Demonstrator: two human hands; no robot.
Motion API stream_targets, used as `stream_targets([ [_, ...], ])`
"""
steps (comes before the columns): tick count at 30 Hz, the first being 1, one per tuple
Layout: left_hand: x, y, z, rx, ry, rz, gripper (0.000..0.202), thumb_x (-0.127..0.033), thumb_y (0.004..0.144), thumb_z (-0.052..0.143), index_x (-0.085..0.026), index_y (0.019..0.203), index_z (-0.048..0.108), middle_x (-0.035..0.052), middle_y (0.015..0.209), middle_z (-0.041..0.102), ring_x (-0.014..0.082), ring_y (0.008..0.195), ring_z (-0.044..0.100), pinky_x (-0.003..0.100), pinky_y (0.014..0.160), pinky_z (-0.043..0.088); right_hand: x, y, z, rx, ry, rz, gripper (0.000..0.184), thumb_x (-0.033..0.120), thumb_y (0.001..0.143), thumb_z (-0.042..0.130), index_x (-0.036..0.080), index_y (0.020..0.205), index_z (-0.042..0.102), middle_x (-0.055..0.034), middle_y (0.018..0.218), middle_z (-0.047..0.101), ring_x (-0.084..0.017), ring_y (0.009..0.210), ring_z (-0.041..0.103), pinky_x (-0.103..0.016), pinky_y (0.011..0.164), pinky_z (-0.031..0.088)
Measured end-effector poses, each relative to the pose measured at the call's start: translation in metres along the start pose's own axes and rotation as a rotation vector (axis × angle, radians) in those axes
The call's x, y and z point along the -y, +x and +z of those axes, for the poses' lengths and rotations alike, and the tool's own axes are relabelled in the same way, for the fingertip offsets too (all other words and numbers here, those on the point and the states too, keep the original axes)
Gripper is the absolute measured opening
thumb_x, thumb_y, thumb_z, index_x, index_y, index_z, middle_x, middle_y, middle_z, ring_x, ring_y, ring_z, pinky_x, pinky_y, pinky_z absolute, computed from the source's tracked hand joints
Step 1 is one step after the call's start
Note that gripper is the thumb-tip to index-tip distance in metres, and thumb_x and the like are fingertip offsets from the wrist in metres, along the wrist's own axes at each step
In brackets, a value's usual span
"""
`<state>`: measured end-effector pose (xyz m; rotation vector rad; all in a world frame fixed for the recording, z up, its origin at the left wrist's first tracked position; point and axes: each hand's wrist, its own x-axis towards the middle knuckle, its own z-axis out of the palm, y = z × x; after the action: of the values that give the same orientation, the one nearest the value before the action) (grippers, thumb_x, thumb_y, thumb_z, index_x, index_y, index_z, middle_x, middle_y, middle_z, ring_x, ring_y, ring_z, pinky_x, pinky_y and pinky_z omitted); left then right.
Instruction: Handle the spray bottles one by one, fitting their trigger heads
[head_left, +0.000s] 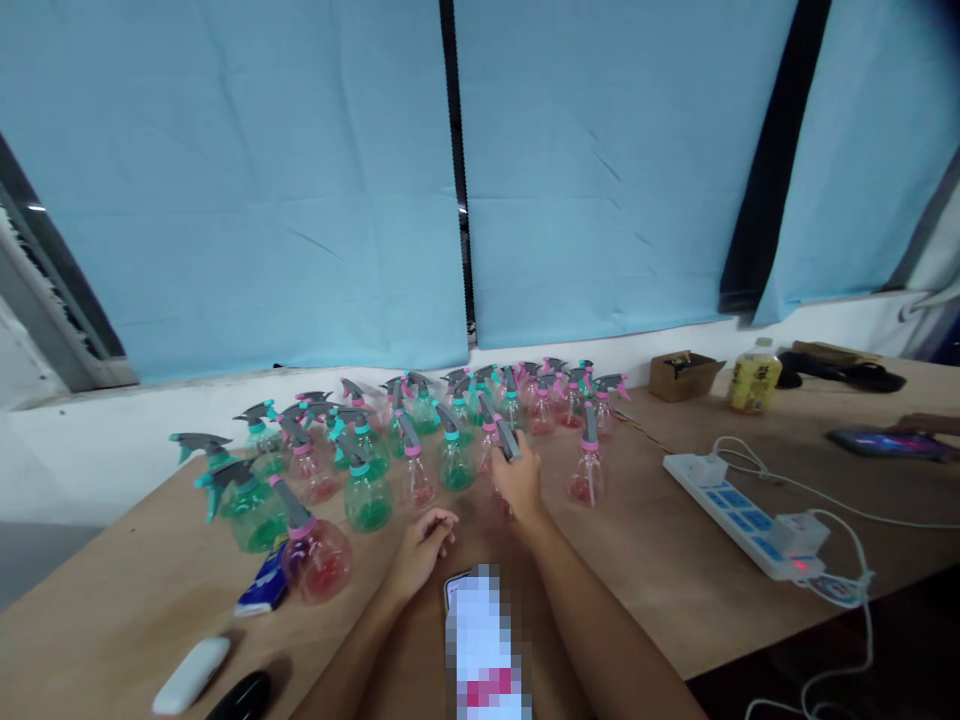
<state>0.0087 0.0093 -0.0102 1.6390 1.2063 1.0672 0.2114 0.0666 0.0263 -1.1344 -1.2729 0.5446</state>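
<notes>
My right hand (522, 475) is wrapped round the neck of a pink spray bottle (508, 440). The grey trigger head shows above the fingers, while much of the body is hidden behind my hand. My left hand (426, 548) rests on the table with loosely curled, slightly parted fingers and nothing visible in them. Close to it are a pink spray bottle (416, 478) and a green spray bottle (369, 502). Another pink bottle (589, 475) stands apart, right of my right hand. Several more green and pink spray bottles crowd upright behind both hands.
A phone (484, 640) lies between my forearms. At left are a blue packet (264, 582), a white case (192, 675) and a black object (241, 698). To the right sit a power strip (739, 515) with cables, a cardboard box (682, 376), a drink bottle (754, 380) and another person's hand near a phone (889, 443).
</notes>
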Motion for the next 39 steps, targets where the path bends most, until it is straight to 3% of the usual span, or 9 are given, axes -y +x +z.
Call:
stream_targets([
  [3,-0.002,0.000,0.001,-0.009,0.001,-0.010,0.039,-0.055,0.079,0.058,-0.018,0.087,0.066,-0.0006,0.068,0.060,0.0131,0.055,0.052,0.026,0.057,0.041,-0.001,0.000,-0.005,-0.278,-0.150,-0.006,0.046,0.030,0.081,0.054,0.021,0.126,0.048,-0.0076,0.095,0.066,-0.023,0.080,0.060,-0.032,0.074,0.043],
  [7,-0.003,0.000,0.001,-0.008,0.001,-0.013,0.041,-0.057,0.078,0.059,-0.018,0.086,0.066,-0.0004,0.067,0.060,0.0133,0.055,0.052,0.026,0.056,0.041,-0.013,0.002,-0.009,-0.413,-0.262,-0.118,0.064,0.023,0.075,0.056,0.014,0.135,0.038,-0.0164,0.114,0.061,-0.030,0.101,0.059,-0.039,0.087,0.044],
  [12,-0.002,0.000,0.000,0.008,0.003,0.008,0.037,-0.053,0.082,0.057,-0.018,0.087,0.067,-0.0002,0.068,0.061,0.0134,0.056,0.053,0.026,0.058,0.042,-0.028,0.004,-0.010,-0.438,-0.423,-0.233,0.060,0.020,0.073,0.056,0.012,0.130,0.041,-0.0197,0.121,0.053,-0.034,0.115,0.048,-0.048,0.099,0.035],
  [20,-0.002,-0.001,0.000,0.013,0.007,0.003,0.036,-0.052,0.083,0.056,-0.018,0.088,0.066,-0.0002,0.069,0.060,0.0135,0.057,0.053,0.026,0.058,0.041,-0.043,0.006,-0.007,-0.486,-0.533,-0.168,0.050,0.021,0.081,0.051,0.011,0.130,0.043,-0.0212,0.124,0.051,-0.036,0.118,0.044,-0.051,0.098,0.034],
  [29,-0.003,-0.002,0.001,0.022,0.018,-0.003,0.035,-0.050,0.085,0.055,-0.017,0.088,0.066,-0.0003,0.070,0.060,0.0134,0.059,0.054,0.026,0.059,0.041,-0.060,0.010,-0.012,-0.379,-0.415,-0.226,0.075,0.004,0.067,0.050,0.006,0.140,0.030,-0.0233,0.134,0.048,-0.030,0.131,0.044,-0.044,0.108,0.037],
  [35,-0.005,-0.002,0.001,0.024,0.014,0.005,0.036,-0.051,0.084,0.056,-0.017,0.088,0.066,-0.0004,0.069,0.060,0.0133,0.058,0.053,0.026,0.059,0.042,-0.039,0.007,-0.009,-0.468,-0.334,-0.335,0.068,0.014,0.076,0.055,0.009,0.139,0.029,-0.0268,0.150,0.025,-0.033,0.146,0.018,-0.056,0.115,0.025],
  [39,-0.005,-0.002,0.002,0.024,0.032,0.020,0.035,-0.051,0.084,0.056,-0.017,0.086,0.065,-0.0002,0.069,0.060,0.0133,0.057,0.053,0.026,0.058,0.042,-0.007,0.002,-0.017,-0.435,-0.326,-0.466,0.063,0.014,0.079,0.052,0.012,0.138,0.030,-0.0236,0.151,0.024,-0.031,0.146,0.020,-0.057,0.113,0.029],
])
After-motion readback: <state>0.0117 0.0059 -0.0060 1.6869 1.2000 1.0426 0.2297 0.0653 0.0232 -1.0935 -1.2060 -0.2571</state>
